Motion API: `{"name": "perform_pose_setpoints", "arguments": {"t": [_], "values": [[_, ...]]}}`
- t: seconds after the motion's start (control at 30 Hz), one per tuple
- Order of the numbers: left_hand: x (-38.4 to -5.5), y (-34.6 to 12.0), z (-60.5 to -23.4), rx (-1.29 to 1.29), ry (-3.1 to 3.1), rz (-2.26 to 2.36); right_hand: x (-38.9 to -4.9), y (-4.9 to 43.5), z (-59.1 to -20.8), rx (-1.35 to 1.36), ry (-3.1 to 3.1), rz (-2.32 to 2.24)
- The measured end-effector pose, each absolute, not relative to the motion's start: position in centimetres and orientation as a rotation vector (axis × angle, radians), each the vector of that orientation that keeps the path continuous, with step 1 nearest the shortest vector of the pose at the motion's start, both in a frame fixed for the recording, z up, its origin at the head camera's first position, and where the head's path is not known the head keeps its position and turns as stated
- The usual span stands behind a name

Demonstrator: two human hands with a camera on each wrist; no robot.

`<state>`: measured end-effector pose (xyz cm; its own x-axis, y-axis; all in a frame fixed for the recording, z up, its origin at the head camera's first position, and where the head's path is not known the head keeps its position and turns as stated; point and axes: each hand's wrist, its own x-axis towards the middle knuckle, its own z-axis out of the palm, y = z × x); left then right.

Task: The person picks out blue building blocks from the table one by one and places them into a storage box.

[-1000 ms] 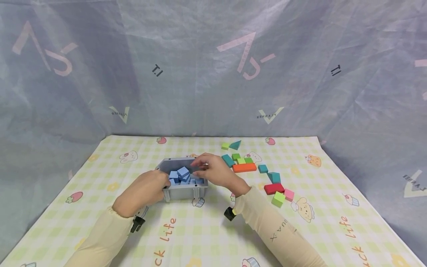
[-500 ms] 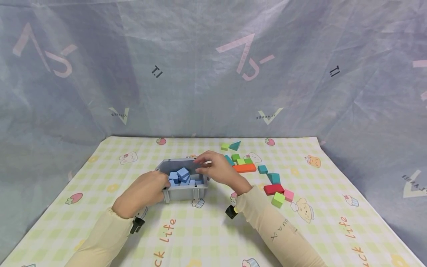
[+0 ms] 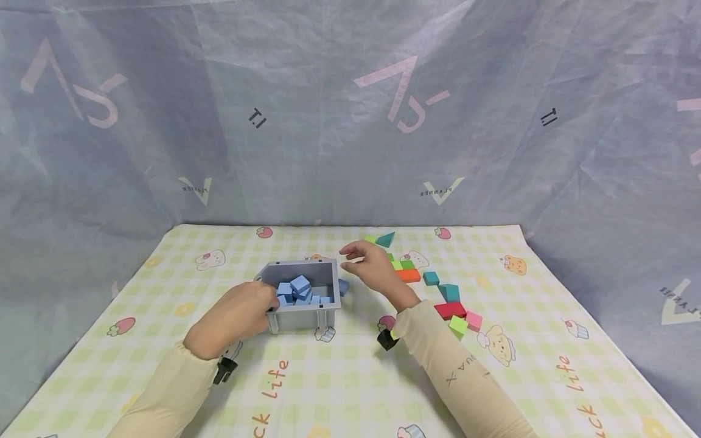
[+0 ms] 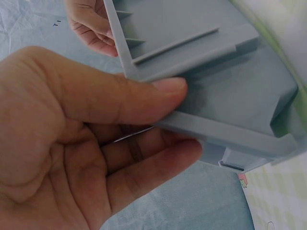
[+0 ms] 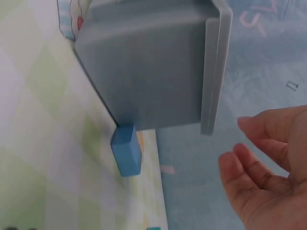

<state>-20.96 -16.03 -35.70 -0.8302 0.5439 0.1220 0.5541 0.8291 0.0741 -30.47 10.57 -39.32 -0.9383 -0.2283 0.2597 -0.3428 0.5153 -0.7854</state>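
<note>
A grey plastic bin (image 3: 301, 317) stands on the table with several blue blocks (image 3: 300, 284) inside. My left hand (image 3: 235, 316) grips its left rim; the left wrist view shows thumb (image 4: 170, 88) and fingers pinching the bin's edge (image 4: 225, 132). Just beyond the right wall, my right hand (image 3: 375, 267) hovers above the table. Thumb and fingers are apart and nothing sits between them, as the right wrist view confirms. On the cloth against the outside of that wall lies one blue block (image 5: 127, 151).
Right of the bin lie scattered blocks: an orange bar (image 3: 408, 275), a red block (image 3: 450, 310), a pink cube (image 3: 474, 320), a light green cube (image 3: 458, 327), several teal and green pieces, including a teal wedge (image 3: 386, 239). A checked cloth (image 3: 328, 389) covers the table; a grey curtain (image 3: 306, 152) hangs behind.
My right hand has moved right, from over the bin's right end to outside it, uncovering the blue block beside the wall. The left hand and the bin have stayed put.
</note>
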Motion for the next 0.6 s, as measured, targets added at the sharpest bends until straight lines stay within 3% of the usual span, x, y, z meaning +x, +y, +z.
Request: {"name": "perform_pose_setpoints", "arguments": {"t": [0.6], "values": [[-21.1, -16.1, -36.0, -0.865, -2.923, -0.185, -31.6, 11.1, -41.3, 0.691, -3.05, 1.027]]}}
